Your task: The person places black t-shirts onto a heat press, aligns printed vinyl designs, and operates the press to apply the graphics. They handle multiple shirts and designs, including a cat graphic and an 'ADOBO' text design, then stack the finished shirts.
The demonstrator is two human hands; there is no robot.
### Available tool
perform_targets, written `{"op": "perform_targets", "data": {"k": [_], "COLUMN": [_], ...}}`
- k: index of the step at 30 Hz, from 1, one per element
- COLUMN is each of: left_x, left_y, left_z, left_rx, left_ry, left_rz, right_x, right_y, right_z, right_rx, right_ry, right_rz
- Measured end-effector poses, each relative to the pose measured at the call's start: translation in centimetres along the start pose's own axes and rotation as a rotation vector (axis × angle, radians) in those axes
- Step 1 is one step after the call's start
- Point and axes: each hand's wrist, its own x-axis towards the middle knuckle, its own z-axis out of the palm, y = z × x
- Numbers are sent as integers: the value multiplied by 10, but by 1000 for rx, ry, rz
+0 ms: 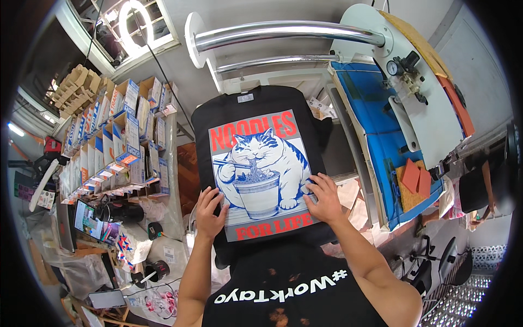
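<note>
A black T-shirt (317,141) lies flat on the platen of a heat press, with a large print (256,185) of a blue-and-white cat eating noodles with chopsticks, red lettering above and below it. My left hand (211,211) rests with fingers apart on the lower left edge of the print. My right hand (322,200) lies with fingers spread on the right edge of the print, beside the cat's paw. Neither hand grips anything.
The press's white head (425,109) with gauge, chrome bars (289,34) and blue pad (368,120) stands above and right. Left are stacked boxes (125,141), a laptop (90,220) and a phone (106,298) on a cluttered table. Another person's arm (487,196) shows far right, near black chairs (447,267).
</note>
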Motion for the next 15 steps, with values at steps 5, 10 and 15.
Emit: {"op": "perform_targets", "data": {"k": [5,10,15], "left_x": [-4,-5,-4], "left_y": [-6,-7,-7], "left_z": [4,5,3], "left_rx": [-31,-71,-51], "left_ry": [27,35,36], "left_rz": [-18,-25,-5], "right_x": [-3,-3,-4], "right_y": [2,1,5], "right_z": [2,2,5], "right_rx": [18,-18,5], "right_ry": [-6,-14,10], "right_rz": [11,6,-4]}}
